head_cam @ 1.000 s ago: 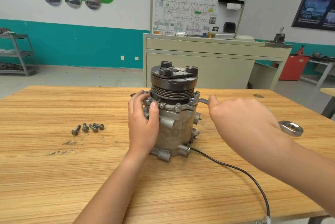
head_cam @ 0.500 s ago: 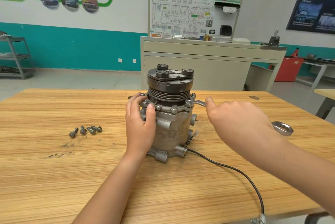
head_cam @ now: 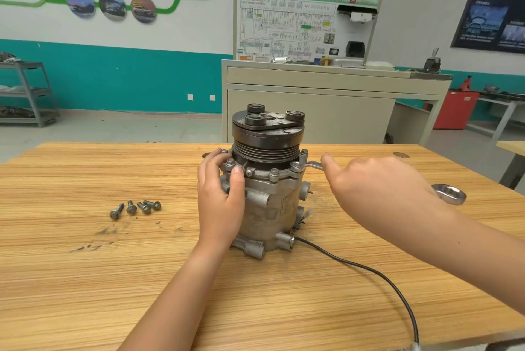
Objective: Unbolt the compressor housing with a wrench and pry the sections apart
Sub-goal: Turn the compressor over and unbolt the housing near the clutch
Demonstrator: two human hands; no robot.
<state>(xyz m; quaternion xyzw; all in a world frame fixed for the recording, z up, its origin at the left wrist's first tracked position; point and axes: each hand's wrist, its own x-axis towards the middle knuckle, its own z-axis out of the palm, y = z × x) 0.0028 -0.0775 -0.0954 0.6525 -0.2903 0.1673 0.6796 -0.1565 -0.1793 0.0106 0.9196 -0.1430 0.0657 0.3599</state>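
A grey metal compressor stands upright in the middle of the wooden table, with a black grooved pulley on top. Several bolt heads ring its upper flange. My left hand grips the housing's left side, thumb on the flange. My right hand holds the shaft of a silver wrench. The wrench's near end sits on a flange bolt at the right. Its ring end sticks out past my wrist.
Several loose bolts lie on the table left of the compressor. A black cable runs from the compressor's base to the table's front right edge. Behind the table stand a beige cabinet and a wiring display board.
My right hand with the wrench has swung slightly towards the compressor's rear right. The left hand keeps its grip. The camera has shifted a little.
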